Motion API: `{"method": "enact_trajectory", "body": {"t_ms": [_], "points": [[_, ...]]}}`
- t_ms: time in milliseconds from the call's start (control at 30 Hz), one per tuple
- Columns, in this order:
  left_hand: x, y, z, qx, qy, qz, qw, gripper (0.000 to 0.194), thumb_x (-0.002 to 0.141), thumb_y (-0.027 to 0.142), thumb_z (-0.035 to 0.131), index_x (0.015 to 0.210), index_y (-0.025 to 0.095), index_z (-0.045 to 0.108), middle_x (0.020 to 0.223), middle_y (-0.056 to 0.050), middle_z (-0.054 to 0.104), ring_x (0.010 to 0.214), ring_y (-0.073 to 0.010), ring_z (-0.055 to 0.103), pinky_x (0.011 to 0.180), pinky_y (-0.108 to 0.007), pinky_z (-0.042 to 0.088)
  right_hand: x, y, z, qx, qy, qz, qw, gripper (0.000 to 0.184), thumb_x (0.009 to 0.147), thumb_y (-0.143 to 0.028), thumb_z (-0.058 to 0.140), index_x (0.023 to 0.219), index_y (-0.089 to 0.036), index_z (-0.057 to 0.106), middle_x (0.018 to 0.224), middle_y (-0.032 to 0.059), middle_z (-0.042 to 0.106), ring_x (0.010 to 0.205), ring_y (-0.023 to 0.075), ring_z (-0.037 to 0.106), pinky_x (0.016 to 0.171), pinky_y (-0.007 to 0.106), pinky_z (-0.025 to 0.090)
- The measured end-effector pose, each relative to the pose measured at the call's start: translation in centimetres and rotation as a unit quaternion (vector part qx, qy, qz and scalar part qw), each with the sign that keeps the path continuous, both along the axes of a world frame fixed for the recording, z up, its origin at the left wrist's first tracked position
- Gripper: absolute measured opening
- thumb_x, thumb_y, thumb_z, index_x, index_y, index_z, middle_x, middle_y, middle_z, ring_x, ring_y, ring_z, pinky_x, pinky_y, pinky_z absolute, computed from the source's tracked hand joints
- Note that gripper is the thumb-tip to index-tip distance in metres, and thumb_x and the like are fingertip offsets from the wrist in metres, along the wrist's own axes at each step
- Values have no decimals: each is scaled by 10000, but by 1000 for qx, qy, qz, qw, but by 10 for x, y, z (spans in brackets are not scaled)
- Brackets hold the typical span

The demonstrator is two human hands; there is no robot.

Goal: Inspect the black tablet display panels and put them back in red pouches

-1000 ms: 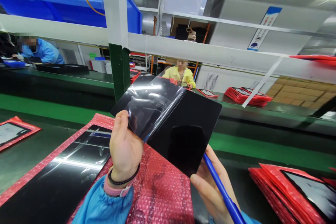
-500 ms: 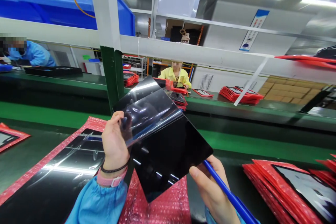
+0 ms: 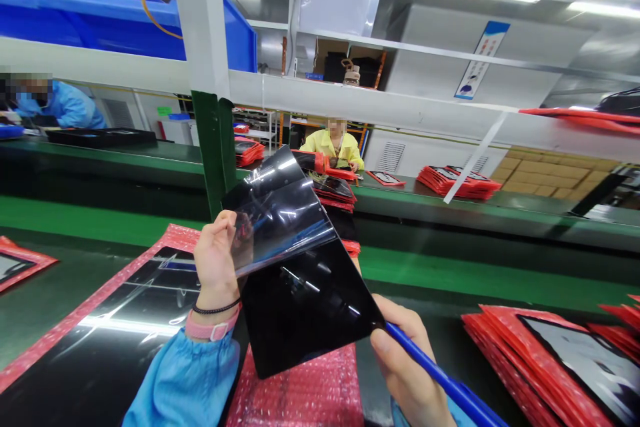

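My left hand point(image 3: 216, 261) is closed on the left edge of a glossy black panel point(image 3: 305, 310) and holds it up, tilted. A clear protective film point(image 3: 277, 210) is peeled partway off the panel's upper half and curls upward. My right hand point(image 3: 405, 360) grips a blue stick point(image 3: 440, 380) and steadies the panel's lower right corner. Under my hands lies a large black glass sheet point(image 3: 115, 340) on red bubble wrap point(image 3: 305, 393).
Stacks of red bubble-wrapped panels point(image 3: 560, 360) lie at the right, and another point(image 3: 20, 261) at the far left. A green conveyor belt point(image 3: 475, 280) runs across. Beyond it sit a person in yellow point(image 3: 333, 143) and a person in blue point(image 3: 55, 103). A white post point(image 3: 203, 47) stands ahead.
The panel has tilted and dropped lower towards me, and the peeled film now stands further from its surface. Both hands kept their hold.
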State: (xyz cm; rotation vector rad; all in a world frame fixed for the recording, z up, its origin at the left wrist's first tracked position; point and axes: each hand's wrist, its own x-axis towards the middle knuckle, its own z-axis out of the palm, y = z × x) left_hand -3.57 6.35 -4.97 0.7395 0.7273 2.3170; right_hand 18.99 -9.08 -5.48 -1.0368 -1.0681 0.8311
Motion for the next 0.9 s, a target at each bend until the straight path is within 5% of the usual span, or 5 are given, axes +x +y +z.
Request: {"method": "enact_trajectory", "body": {"t_ms": [433,700,900], "points": [[4,-10,13,14,30,-67,997,135,626,149,600,509,181,541,607,26,499,597,-97,483,572,-206,417,4,6,10,-58,3,50,997,360,682,-603,735,848,-285,765,877,35,722,855,261,640,828,382,503],[18,-35,25,-8,96,-193,977,168,635,252,597,490,183,547,624,-23,504,683,-163,521,600,-248,426,11,22,-7,-63,-50,46,996,379,775,-590,651,977,-288,758,1080,64,717,1094,308,605,1002,459,437],[29,-49,27,-5,131,-305,943,186,685,316,611,566,177,647,718,-64,646,728,-189,567,624,-249,419,-6,14,17,-48,-37,46,997,293,709,-508,763,889,-276,753,925,24,743,935,274,662,856,386,523]]}}
